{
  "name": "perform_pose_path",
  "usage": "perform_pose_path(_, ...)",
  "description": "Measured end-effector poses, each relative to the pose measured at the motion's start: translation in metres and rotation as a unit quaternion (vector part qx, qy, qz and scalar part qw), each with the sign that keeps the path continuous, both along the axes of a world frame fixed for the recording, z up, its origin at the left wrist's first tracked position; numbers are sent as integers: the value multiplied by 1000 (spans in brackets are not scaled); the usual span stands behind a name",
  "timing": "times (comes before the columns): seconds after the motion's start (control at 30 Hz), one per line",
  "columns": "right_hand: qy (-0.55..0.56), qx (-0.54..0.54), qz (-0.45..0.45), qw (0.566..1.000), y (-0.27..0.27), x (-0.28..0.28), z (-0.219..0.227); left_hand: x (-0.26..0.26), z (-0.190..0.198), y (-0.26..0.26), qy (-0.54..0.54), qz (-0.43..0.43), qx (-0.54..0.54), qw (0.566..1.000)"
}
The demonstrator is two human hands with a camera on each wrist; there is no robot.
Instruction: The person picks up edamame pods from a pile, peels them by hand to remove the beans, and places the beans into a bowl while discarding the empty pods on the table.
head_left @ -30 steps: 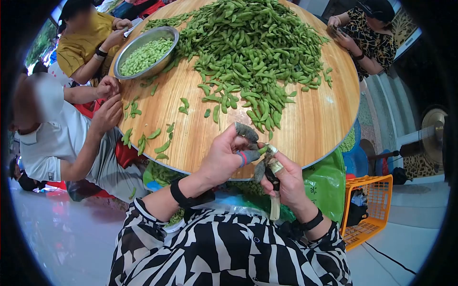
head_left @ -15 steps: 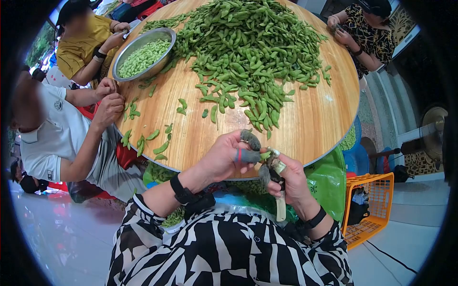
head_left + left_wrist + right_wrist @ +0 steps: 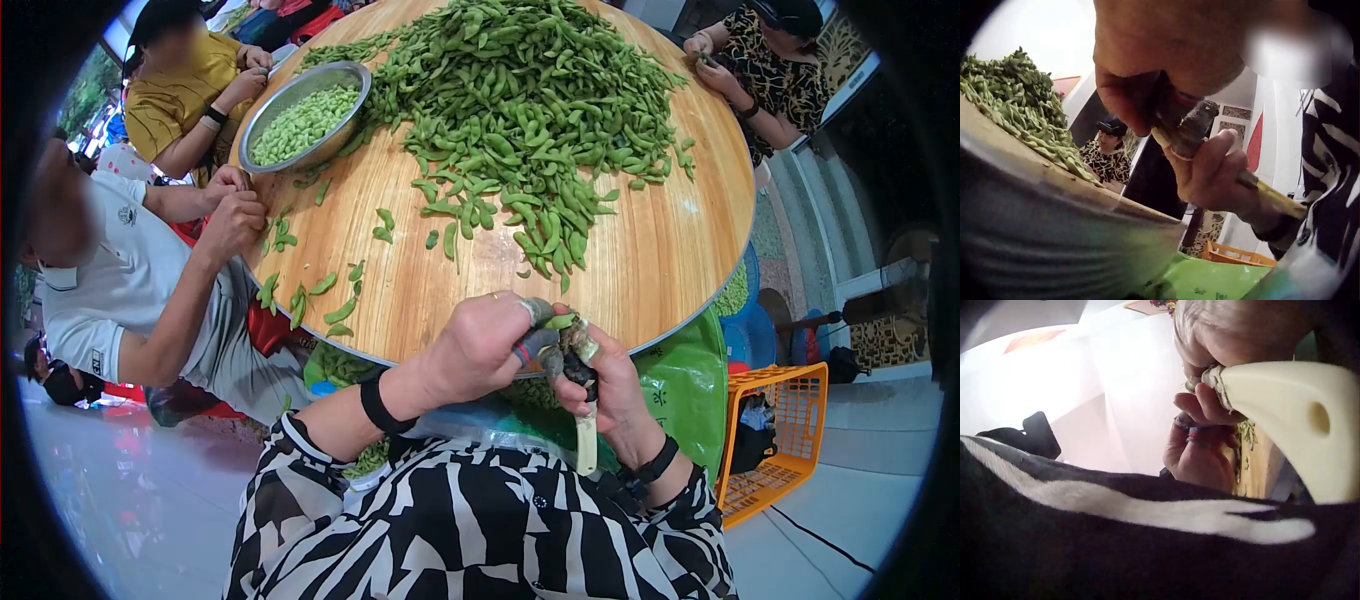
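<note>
Both hands meet at the near tabletop (image 3: 640, 270) edge: keep your left hand (image 3: 480, 345) pinching the green edamame pod (image 3: 558, 322) steady while your right hand (image 3: 610, 385) grips the cream-handled knife (image 3: 585, 440), cutting away from fingers.

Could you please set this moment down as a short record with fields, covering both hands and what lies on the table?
left hand: left hand pinches a green edamame pod between covered fingertips
right hand: right hand grips a cream-handled knife, handle pointing down towards the lap
position: both hands meet at the near edge of the round wooden table
on table: large pile of edamame pods; metal bowl of shelled beans at far left
others: three more people sit around the table
</note>
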State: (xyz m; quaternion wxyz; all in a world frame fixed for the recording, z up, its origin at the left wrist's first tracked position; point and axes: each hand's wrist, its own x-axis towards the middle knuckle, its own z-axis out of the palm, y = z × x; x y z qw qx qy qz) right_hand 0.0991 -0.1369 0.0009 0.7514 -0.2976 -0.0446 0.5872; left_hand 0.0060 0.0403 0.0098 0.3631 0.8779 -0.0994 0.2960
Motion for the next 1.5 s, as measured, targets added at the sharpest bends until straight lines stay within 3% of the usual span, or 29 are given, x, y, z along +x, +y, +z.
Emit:
perform_pose_path(0.13,-88,0,-17,996,1,-3,7,-1,5,-4,15,9,-61,998)
perform_pose_path(0.2,-134,-26,-17,990,1,-5,12,-2,4,-8,95,22,-214,972)
perform_pose_path(0.23,-178,-52,-17,982,1,-5,13,-2,4,-9,95,22,-214,972)
perform_pose_path(0.3,-193,-55,-33,979,2,-5,14,-2,6,-9,177,-33,-445,877)
perform_pose_path(0.33,-207,-58,-49,975,2,-6,14,-2,10,-7,177,-32,-445,877)
perform_pose_path(0.4,-259,-82,-51,961,-2,0,9,-2,18,0,354,-6,-482,801)
perform_pose_path(0.43,-310,-107,-52,943,-3,2,7,-2,15,-2,353,-6,-483,801)
perform_pose_path(0.5,-349,-115,-77,927,0,2,5,-3,2,-8,287,-40,-456,842)
perform_pose_path(0.53,-386,-124,-103,908,2,2,5,-3,0,-10,288,-41,-456,841)
perform_pose_path(0.7,-371,-149,-64,914,-4,10,5,-3,-3,-14,287,-69,-513,806)
perform_pose_path(0.77,-511,-174,-116,833,-6,12,-4,-6,4,-10,314,-40,-498,808)
perform_pose_path(0.83,-534,-165,-133,818,-7,5,0,-6,2,-7,338,-9,-483,808)
perform_pose_path(0.87,-555,-159,-151,803,-9,1,4,-7,-6,-8,300,-16,-465,833)
perform_pose_path(0.9,-627,-170,-101,754,-11,2,6,-8,-8,-10,264,-25,-445,855)
perform_pose_path(0.93,-625,-171,-102,754,-9,0,6,-9,-7,-13,267,-25,-445,854)
perform_pose_path(1.03,-552,-157,-82,815,-3,-1,6,-8,0,-21,233,-20,-402,885)
perform_pose_path(1.1,-512,-161,-46,843,-9,3,4,-10,0,-25,235,-59,-485,840)
perform_pose_path(1.13,-472,-168,-15,865,-9,3,3,-11,1,-23,234,-54,-485,841)
perform_pose_path(1.2,-443,-171,1,880,-10,4,13,-11,3,-19,276,-92,-524,800)
perform_pose_path(1.27,-598,-110,80,790,-16,9,16,-19,5,-10,295,-84,-509,804)
perform_pose_path(1.3,-613,-85,132,775,-18,10,16,-26,7,-1,292,-64,-333,894)
perform_pose_path(1.33,-624,-49,154,765,-21,11,5,-32,15,8,278,-44,-145,949)
perform_pose_path(1.37,-637,-36,174,750,-24,12,7,-40,31,20,344,-44,-99,933)
perform_pose_path(1.43,-651,-20,192,734,-26,11,10,-58,41,45,446,-10,104,889)
perform_pose_path(1.47,-666,-28,191,721,-28,10,8,-63,43,55,446,-7,106,888)
perform_pose_path(1.5,-680,-38,189,707,-29,8,7,-66,43,65,427,65,160,888)
